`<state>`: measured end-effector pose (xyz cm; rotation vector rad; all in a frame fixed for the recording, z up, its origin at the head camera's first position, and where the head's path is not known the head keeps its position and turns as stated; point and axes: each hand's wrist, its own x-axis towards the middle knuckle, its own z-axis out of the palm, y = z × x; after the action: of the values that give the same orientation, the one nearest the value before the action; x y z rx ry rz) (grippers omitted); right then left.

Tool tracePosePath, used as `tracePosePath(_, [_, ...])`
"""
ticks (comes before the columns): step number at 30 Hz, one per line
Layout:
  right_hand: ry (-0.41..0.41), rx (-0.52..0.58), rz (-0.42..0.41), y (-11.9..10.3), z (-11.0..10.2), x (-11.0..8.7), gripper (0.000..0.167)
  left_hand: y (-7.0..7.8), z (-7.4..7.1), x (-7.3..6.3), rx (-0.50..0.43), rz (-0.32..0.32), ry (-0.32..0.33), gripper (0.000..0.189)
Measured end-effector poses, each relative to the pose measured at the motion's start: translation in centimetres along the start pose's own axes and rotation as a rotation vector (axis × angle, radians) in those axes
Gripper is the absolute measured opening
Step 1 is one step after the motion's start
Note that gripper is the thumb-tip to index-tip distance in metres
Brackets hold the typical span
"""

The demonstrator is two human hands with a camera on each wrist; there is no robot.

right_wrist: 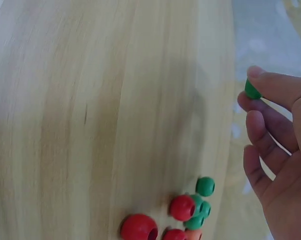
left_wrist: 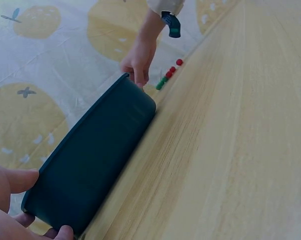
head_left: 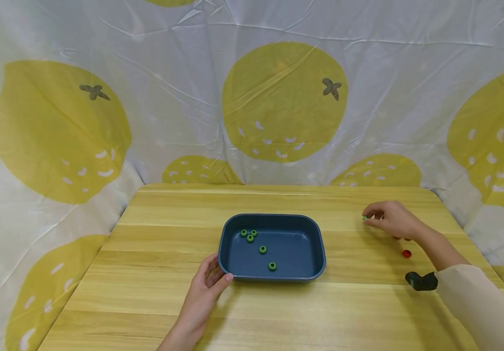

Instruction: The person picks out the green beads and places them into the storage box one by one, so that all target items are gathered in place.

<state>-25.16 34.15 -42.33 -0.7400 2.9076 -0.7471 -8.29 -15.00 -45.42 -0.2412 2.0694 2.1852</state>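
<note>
Clock positions are read from the centre of the blue tray (head_left: pixel 295 246) in the head view, 12 pointing away from the wearer. Right hand (head_left: pixel 390 218): between 2 and 3 o'clock; its grip is narrow, thumb and forefinger pinching one green bead (right_wrist: pixel 252 91). Left hand (head_left: pixel 201 287): at 8 o'clock; its grip holds the tray, thumb at the rim, other fingers against the outside. Tray contents: five green beads (head_left: pixel 262 249), three grouped toward 10 o'clock, one near centre, one toward 6. Right-wrist view: loose red beads (right_wrist: pixel 182 207) and loose green beads (right_wrist: pixel 205 186) lie clustered at 7 o'clock from the pinched bead; their count is uncertain, the frame edge cutting the group. A dark fitting (head_left: pixel 421 281) sits at the right cuff. Wood-grain surface (head_left: pixel 146 273) beneath; lemon-print cloth (head_left: pixel 181 97) hangs at 12 o'clock.
</note>
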Motion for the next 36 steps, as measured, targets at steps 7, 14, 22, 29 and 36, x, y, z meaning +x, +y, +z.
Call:
tracePosePath(7, [-0.012, 0.021, -0.011, -1.4, 0.2, 1.0, 0.019, 0.0, -0.1, 0.0, -0.014, 0.01, -0.006, 0.061])
tracePosePath(14, [-0.019, 0.038, -0.041, -2.7, 0.6, 2.1, 0.018, 0.0, -0.1, 0.0, -0.01, 0.009, -0.01, 0.061])
tracePosePath(22, [-0.022, 0.064, -0.12, -4.5, 0.9, 3.2, 0.015, 0.1, 0.0, 0.0, -0.012, 0.01, -0.01, 0.061])
tracePosePath(29, [-0.035, 0.058, -0.184, -6.2, 1.0, 4.1, 0.014, 0.1, 0.0, 0.1, -0.012, 0.013, -0.009, 0.061])
tracePosePath(36, [-0.036, 0.054, -0.234, -7.8, 1.6, 5.4, 0.012, -0.1, -0.1, 0.1, -0.009, 0.01, -0.007, 0.061])
